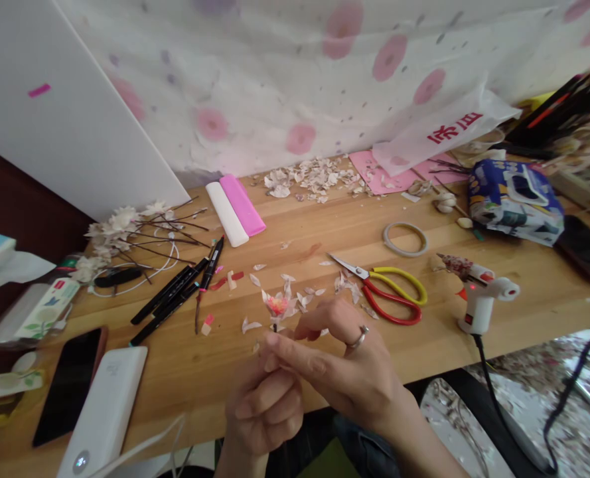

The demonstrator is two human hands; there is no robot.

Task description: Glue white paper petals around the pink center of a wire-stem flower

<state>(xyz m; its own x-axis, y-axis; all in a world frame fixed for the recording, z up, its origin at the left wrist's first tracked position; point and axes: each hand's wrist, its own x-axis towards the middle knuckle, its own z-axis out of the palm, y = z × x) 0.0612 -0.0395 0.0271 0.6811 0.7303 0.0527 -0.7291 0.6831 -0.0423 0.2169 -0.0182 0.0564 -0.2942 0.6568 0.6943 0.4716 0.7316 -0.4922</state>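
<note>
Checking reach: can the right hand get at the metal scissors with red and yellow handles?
Probably yes: the scissors lie close beside the right hand, with nothing standing between them. It is occupied at the small pink-and-white flower, so would likely have to leave that first.

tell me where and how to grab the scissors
Probably best by the red loop and yellow loop, coming from the near right: the scissors lie flat with both loops turned toward that side, while the blades point the opposite way, to the far left.
</note>
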